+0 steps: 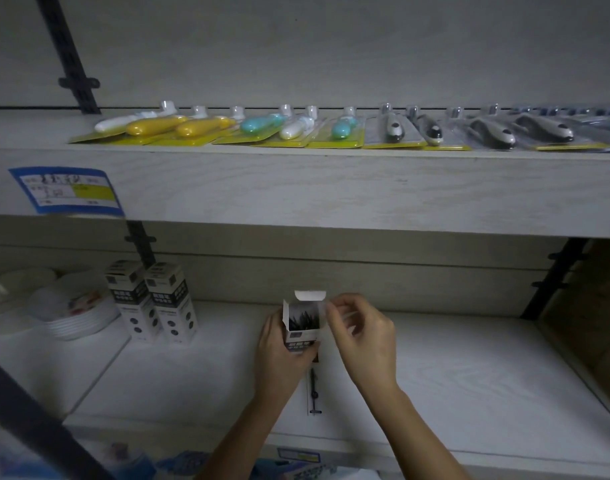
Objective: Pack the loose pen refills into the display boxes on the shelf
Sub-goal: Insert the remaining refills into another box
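- Left hand (279,351) grips the open display box (303,336) above the lower shelf (469,358), with dark refills (305,320) inside.
- Right hand (362,337) pinches a blurred pale stick (343,312) at its right flap.
- Risk: a skewed entry could snag the flap and tip the box.

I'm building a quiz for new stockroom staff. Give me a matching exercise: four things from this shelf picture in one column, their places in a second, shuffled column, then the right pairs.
Things
1. open box
2. two closed boxes
3. stack of plates
4. blue price label

Places
A. on the front edge of the upper shelf
B. at the far left of the lower shelf
C. held in the left hand
D. standing upright just right of the plates

Pairs: 1-C, 2-D, 3-B, 4-A
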`<state>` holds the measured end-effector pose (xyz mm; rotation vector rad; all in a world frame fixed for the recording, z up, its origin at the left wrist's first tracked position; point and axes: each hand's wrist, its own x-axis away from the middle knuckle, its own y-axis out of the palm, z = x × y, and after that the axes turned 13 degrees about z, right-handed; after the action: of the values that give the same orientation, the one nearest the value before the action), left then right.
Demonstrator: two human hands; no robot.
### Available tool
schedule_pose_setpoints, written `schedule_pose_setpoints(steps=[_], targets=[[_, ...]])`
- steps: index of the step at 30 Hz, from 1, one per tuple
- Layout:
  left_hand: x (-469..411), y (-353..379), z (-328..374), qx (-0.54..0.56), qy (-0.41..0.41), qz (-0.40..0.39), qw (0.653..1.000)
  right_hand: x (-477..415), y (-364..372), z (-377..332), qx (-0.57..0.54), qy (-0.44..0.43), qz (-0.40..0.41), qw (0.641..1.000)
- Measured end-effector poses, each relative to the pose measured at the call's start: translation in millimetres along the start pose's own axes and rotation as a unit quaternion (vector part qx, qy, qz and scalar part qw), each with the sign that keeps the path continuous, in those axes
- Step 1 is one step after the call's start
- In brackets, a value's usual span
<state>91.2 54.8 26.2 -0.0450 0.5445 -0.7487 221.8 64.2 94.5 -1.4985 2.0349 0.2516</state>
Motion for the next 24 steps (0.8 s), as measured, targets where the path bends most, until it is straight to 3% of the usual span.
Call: schedule_pose_setpoints(steps=[6, 13, 19, 24], targets=[[-7.1, -14.2, -3.4, -0.009, -0.009, 0.019, 1.0, -0.1, 29.4, 54.6, 0.123, 0.089, -0.063, 0.986], [-9.5, -23.1, -5.3, -0.02, -0.001, 0.03, 0.999, 18.2, 65.4, 95.7, 0.268, 0.198, -0.237, 0.913], [-11.2, -25.5, -9.9, -0.025, -0.01, 0.013, 1.0, 38.8, 72.8, 108.5, 0.331, 0.146, -0.256, 0.897], [-14.3, -22.6, -11.1, -0.018, -0.012, 0.005, 1.0, 28.4, 67.2, 119.9, 0.303, 0.229, -0.242, 0.893]])
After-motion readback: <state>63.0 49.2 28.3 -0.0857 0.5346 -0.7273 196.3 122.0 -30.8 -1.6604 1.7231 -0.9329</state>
